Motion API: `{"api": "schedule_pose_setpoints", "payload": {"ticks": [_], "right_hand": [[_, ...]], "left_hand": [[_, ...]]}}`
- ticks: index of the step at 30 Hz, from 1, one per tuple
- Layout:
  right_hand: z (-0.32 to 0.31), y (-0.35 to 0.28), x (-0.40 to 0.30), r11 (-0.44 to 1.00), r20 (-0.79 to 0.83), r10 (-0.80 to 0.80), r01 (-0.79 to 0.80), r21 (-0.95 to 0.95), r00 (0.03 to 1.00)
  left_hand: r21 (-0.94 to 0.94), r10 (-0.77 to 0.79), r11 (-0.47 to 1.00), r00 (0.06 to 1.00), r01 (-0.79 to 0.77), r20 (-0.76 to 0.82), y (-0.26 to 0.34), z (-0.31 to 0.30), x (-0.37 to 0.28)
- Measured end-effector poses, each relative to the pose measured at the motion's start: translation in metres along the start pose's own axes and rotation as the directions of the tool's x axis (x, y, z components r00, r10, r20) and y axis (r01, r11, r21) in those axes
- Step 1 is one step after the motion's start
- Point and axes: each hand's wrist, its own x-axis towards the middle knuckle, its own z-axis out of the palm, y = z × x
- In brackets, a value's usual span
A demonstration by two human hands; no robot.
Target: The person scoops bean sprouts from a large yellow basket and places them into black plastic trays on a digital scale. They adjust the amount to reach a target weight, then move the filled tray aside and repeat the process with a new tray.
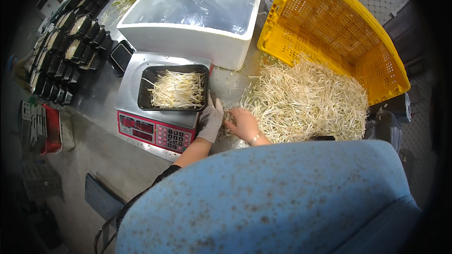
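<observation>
A black plastic tray (141,93) with bean sprouts (178,90) in it rests on the steel platform of a red-edged digital scale (129,77). My left hand (211,118), in a pale glove, is at the right side of the scale beside the tray's lower right corner; its fingers are partly hidden. Just to the right, my bare right hand (243,123) is at the left edge of a large heap of bean sprouts (307,98). Some sprouts lie at its fingertips, slightly blurred, and I cannot tell whether it grips them.
A white foam box (183,40) holding clear plastic lids (201,3) stands behind the scale. A yellow perforated crate (332,24) lies tipped behind the heap. Stacked black trays with sprouts (74,49) and an empty black tray (122,56) are at left. Blue fabric (268,190) blocks the lower view.
</observation>
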Motion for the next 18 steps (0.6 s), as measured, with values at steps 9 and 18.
{"api": "schedule_pose_setpoints", "payload": {"ticks": [9,18], "right_hand": [[0.015,0.074,-0.055,0.999,-0.352,-0.029,0.021,-0.026,0.935],[-0.002,0.071,-0.103,1.0,-0.481,0.016,-0.014,0.008,0.876]], "left_hand": [[-0.567,0.589,0.635,0.804,-0.524,-0.084,0.057,-0.013,-0.018],[0.018,0.47,0.88,0.874,-0.475,0.127,0.059,0.024,0.027]]}}
